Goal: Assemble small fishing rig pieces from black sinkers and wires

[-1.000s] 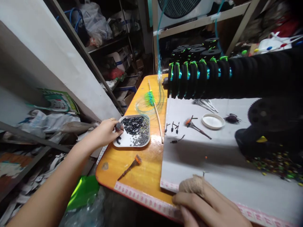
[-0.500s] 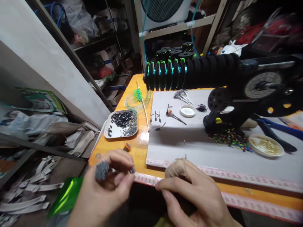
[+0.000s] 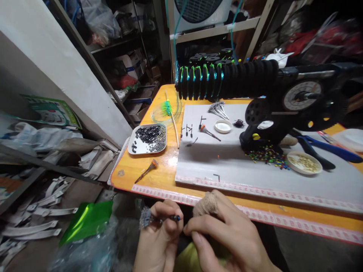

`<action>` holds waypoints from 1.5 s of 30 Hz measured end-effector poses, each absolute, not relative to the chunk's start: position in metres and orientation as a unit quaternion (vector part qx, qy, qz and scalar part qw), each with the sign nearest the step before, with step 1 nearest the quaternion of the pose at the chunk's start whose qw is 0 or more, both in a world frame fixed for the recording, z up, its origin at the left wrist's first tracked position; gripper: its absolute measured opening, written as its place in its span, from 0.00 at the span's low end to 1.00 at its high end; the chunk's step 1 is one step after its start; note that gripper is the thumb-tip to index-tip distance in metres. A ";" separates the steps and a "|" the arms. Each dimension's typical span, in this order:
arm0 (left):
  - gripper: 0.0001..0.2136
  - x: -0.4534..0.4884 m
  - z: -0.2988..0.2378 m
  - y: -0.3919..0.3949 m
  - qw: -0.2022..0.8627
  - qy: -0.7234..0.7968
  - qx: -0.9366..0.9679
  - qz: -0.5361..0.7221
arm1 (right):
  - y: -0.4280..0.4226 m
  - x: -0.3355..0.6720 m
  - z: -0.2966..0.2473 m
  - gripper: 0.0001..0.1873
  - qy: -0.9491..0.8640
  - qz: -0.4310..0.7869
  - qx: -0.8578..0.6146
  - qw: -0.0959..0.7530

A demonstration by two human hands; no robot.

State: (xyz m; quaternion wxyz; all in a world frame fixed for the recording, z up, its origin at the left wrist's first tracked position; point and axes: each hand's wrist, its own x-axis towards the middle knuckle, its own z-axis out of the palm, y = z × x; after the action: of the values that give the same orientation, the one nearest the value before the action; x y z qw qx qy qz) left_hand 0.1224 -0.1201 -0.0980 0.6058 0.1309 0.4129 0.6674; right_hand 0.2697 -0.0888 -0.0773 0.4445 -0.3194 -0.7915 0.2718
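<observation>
My left hand [image 3: 164,234] is closed around a bundle with a grey, bristly-looking head [image 3: 145,218], which sticks out at its left side. Between its thumb and fingers shows a small dark piece with a blue end [image 3: 176,218]. Just to the right, my right hand [image 3: 229,230] has thumb and index finger pinched together; whatever lies between the tips is too small to make out. Beige wrapping [image 3: 205,204] covers one of that hand's fingers. Both hands are in front of the table's near edge, close together but apart.
A white tray [image 3: 130,147] holds small black and grey parts. An orange-tipped bundle [image 3: 146,170] lies near the table edge. A black machine [image 3: 255,117] with a ribbed roller stands over the white board [image 3: 215,162]. Loose coloured beads [image 3: 268,156] and a dish of gold-coloured parts [image 3: 304,163] lie beneath.
My left hand has moved right, closer to my right hand, with the grey-headed bundle still in it. The orange-tipped bundle on the table is now uncovered. The camera view has shifted slightly.
</observation>
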 end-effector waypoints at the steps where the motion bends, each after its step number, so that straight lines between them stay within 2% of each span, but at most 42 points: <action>1: 0.14 0.126 -0.094 -0.120 0.601 0.420 0.122 0.669 | -0.089 0.270 -0.077 0.12 -0.791 0.272 -0.324 0.442; 8: 0.14 0.137 -0.087 -0.123 0.588 0.467 0.106 0.653 | -0.088 0.269 -0.074 0.10 -0.778 0.287 -0.329 0.452; 15: 0.13 0.137 -0.088 -0.121 0.580 0.445 0.131 0.669 | -0.089 0.271 -0.072 0.10 -0.763 0.310 -0.341 0.454; 23: 0.06 0.123 -0.105 -0.119 0.537 0.425 0.324 0.653 | -0.088 0.272 -0.071 0.09 -0.767 0.324 -0.331 0.445; 27: 0.08 0.136 -0.095 -0.119 0.499 0.483 0.262 0.670 | -0.088 0.272 -0.073 0.09 -0.768 0.332 -0.336 0.433; 35: 0.12 0.142 -0.085 -0.121 0.511 0.502 0.200 0.668 | -0.088 0.272 -0.070 0.10 -0.766 0.339 -0.329 0.436; 45: 0.13 0.142 -0.084 -0.121 0.512 0.502 0.196 0.669 | -0.089 0.273 -0.072 0.10 -0.763 0.343 -0.327 0.441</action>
State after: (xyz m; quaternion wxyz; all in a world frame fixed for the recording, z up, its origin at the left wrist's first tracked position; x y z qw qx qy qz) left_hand 0.1417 -0.1206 -0.0842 0.5122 0.1960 0.5022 0.6686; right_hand 0.2729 -0.0887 -0.0717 0.4410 -0.3265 -0.7626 0.3426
